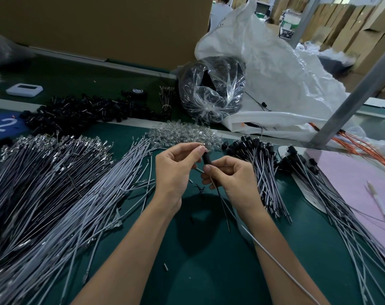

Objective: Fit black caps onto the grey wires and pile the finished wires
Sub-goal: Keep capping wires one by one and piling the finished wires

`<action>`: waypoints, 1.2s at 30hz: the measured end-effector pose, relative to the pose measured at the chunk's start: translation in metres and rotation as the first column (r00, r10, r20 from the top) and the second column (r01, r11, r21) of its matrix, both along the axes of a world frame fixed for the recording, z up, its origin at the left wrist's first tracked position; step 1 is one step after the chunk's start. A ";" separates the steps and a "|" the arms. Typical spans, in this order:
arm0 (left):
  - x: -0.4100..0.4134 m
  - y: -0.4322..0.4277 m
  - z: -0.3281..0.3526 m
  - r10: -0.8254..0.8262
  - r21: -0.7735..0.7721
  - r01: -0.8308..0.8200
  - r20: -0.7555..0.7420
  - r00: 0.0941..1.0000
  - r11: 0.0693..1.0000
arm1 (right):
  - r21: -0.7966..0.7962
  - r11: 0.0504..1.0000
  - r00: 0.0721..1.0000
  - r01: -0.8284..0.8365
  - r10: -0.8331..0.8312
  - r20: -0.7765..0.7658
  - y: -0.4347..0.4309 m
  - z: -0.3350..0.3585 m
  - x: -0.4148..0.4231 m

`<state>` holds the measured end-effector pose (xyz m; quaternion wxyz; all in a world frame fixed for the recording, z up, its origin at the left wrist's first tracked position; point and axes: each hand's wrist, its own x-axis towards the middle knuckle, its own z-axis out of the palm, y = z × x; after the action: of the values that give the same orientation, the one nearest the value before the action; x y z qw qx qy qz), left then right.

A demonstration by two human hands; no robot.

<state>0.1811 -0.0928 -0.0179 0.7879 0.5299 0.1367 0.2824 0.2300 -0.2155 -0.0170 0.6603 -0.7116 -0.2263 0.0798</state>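
Observation:
Above the green table's middle, my left hand (176, 168) pinches the top end of a black cap (206, 159) between thumb and fingertips. My right hand (233, 179) pinches the grey wire (222, 203) just below that cap; the wire hangs down toward me. A large heap of bare grey wires (61, 194) covers the table's left side. Loose black caps (81, 113) lie in a pile at the back left. Capped wires (264, 172) are piled to the right, with a second capped pile (341, 212) further right.
A heap of small clear parts (185, 134) lies behind my hands. A clear bag of black parts (211, 95) and a big white sack (275, 84) stand at the back. A pink sheet (352, 183) lies at right, beside a slanted metal post (350, 95).

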 end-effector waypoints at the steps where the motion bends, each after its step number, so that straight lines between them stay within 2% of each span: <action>1: 0.000 0.000 0.000 -0.006 0.004 0.006 0.000 1.000 1.000 | -0.002 1.000 1.000 0.003 -0.003 0.004 0.000 0.000 0.000; 10: -0.001 0.000 0.000 -0.058 0.025 0.057 0.027 0.998 0.998 | -0.006 1.000 1.000 0.010 -0.010 0.012 0.000 0.000 0.001; 20: 0.002 -0.004 -0.002 -0.043 0.177 0.039 0.014 0.999 0.983 | -0.026 1.000 1.000 0.007 -0.006 0.029 0.000 -0.002 0.002; 28: -0.003 -0.001 0.000 -0.057 0.041 0.056 0.040 0.998 0.998 | 0.000 1.000 1.000 -0.015 0.015 -0.017 0.001 -0.001 0.001; 36: -0.005 -0.002 0.004 -0.095 0.059 0.090 0.084 0.992 0.994 | 0.021 0.999 0.998 -0.034 0.035 -0.057 0.000 0.002 0.000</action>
<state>0.1764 -0.0951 -0.0139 0.7903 0.5445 0.0700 0.2720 0.2299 -0.2150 -0.0148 0.6722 -0.6983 -0.2204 0.1092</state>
